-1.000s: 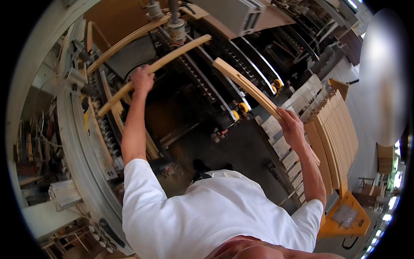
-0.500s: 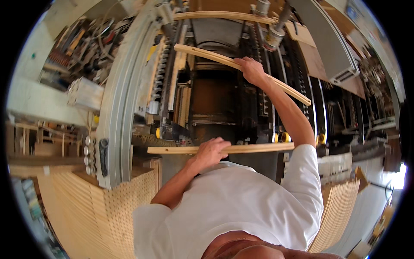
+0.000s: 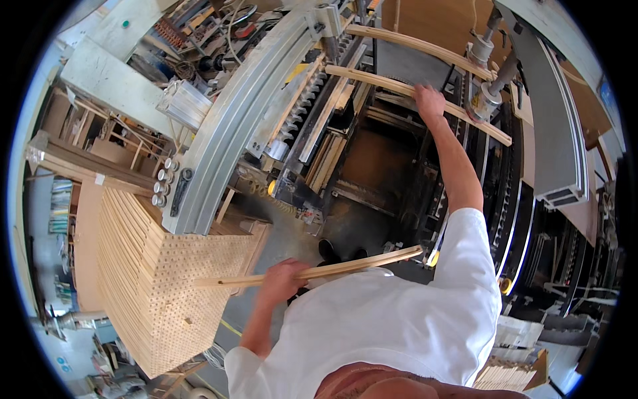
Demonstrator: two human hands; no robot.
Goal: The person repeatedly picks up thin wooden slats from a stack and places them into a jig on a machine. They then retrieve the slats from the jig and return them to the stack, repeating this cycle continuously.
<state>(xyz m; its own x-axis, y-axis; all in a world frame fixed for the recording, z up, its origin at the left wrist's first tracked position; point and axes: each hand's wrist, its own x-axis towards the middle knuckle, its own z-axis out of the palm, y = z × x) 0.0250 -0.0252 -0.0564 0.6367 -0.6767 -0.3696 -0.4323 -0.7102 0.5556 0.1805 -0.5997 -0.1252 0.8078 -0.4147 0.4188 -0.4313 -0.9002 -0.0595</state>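
My left hand point(image 3: 282, 282) is closed around a pale wooden strip point(image 3: 362, 263), which slants across in front of my shirt with its right end higher. My right hand point(image 3: 429, 103) reaches out over the machine, fingers wrapped on the far edge of a second wooden strip point(image 3: 373, 79). That strip spans the machine's rails from left to right, tilted down toward the right. Beyond it, a third wooden strip point(image 3: 415, 45) lies roughly parallel across the machine, below the metal cylinders point(image 3: 484, 100) at the right.
A large stack of wooden strips point(image 3: 189, 282) stands at the left, end faces toward me. Between it and the machine rises a grey metal beam point(image 3: 246, 93). A grey panel point(image 3: 555, 113) hangs at the right. More strips point(image 3: 505, 376) are stacked lower right.
My view has turned left, toward the stack. The left hand has carried its strip leftward and tilted it. My right hand has brought its strip farther out, nearer the far strip.
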